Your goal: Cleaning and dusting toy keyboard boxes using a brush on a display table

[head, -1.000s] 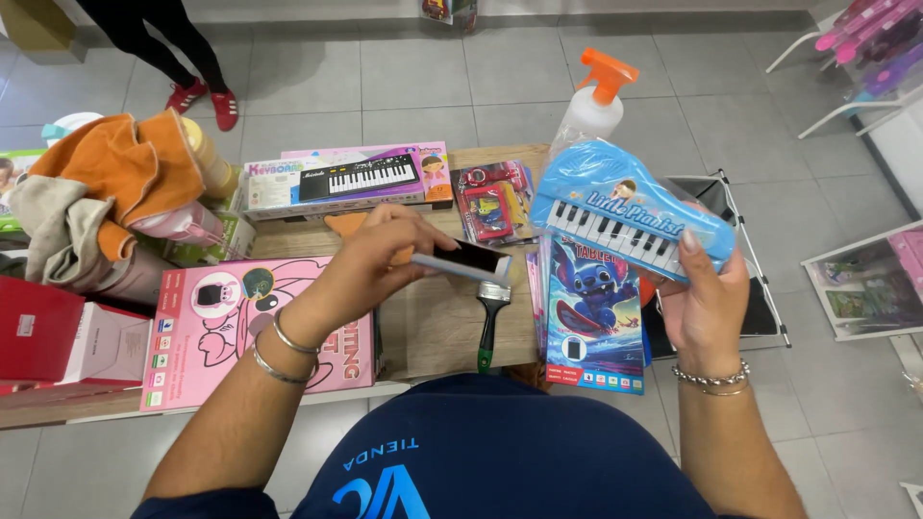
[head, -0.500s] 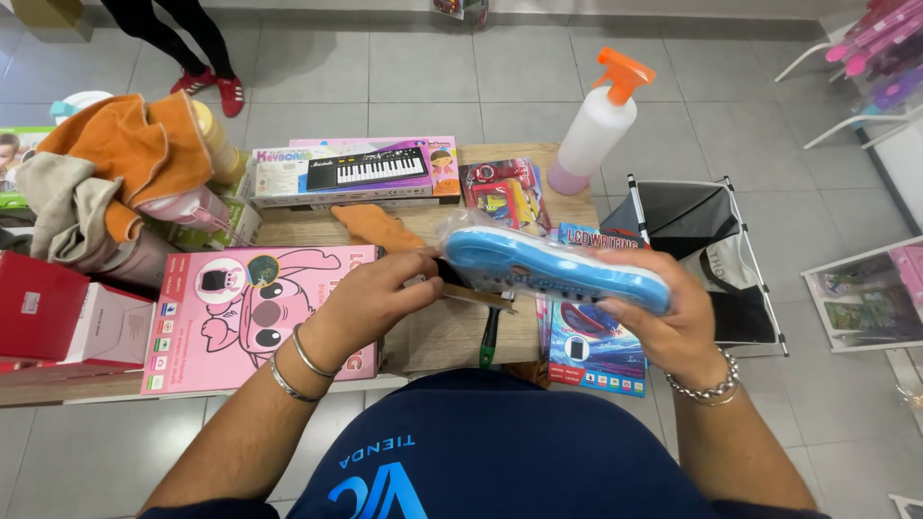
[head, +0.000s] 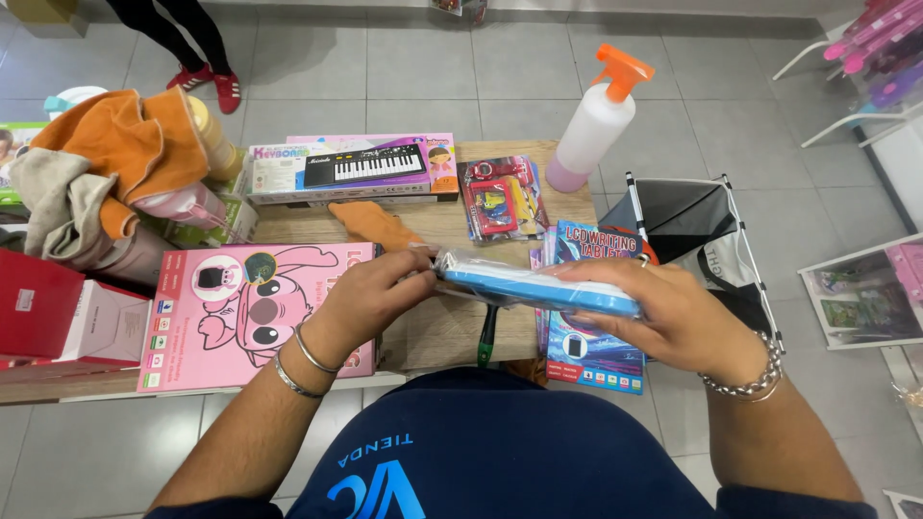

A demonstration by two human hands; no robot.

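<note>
Far left of the frame: a red box (head: 34,308) and a white carton (head: 106,325) lie at the desk's (head: 442,332) edge, with an orange cloth (head: 135,144) heaped over a grey cloth (head: 53,207) above them. Upper left: a standing person's legs in red shoes (head: 226,91) on the tiled floor (head: 423,58). Left of centre: a flat pink box with a cartoon face (head: 240,312) lies on the desk; above it, a boxed toy keyboard (head: 356,168) rests along the desk's far edge, and an orange rag (head: 380,226) lies just below that box. Centre: the left hand (head: 370,298), two bangles at its wrist, closes its grip on the left end of a blue toy in clear plastic wrap (head: 538,286), fingers pinching the wrap. The toy is held edge-on, roughly level, above the desk's near edge, in the middle of the frame. A green-handled tool (head: 487,336) lies on the desk beneath it. Above, a red blister-packed toy (head: 500,197) lies flat. Right of centre: the right hand (head: 673,312), a beaded bracelet at its wrist, clasps the toy's right end from below and behind. A blue boxed writing tablet (head: 591,356) lies beneath this hand. Upper right: a white spray bottle with an orange trigger (head: 596,125) stands at the desk's far corner. Right: a dark folding basket (head: 692,216) stands beside the desk.
</note>
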